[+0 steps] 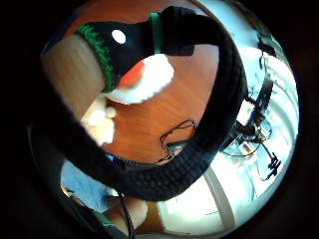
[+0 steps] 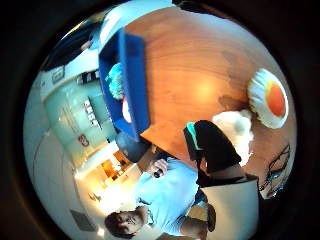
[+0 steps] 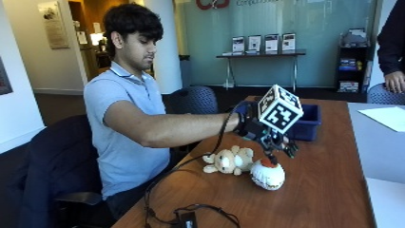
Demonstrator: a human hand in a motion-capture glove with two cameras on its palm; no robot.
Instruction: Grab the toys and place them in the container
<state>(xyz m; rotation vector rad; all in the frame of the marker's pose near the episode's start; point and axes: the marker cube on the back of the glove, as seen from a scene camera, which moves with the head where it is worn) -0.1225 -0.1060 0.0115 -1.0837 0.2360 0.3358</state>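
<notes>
Gloved right hand point(image 3: 271, 137): reaching out over the brown wooden table point(image 3: 323, 190), hovering just above the round white plush toy with an orange top point(image 3: 267, 175); whether its fingers are spread or curled, cannot tell. Round plush: sitting on the table, touching the small beige teddy bear point(image 3: 229, 160) lying to its left. Blue plastic container point(image 3: 310, 124): standing farther back on the table, already holding coloured items

Glass wall point(image 3: 278, 28), console table point(image 3: 261, 55), perhaps brochures point(image 3: 263, 43)

Outside view faces seated person, palm views above table point(image 3: 316, 190)
</notes>
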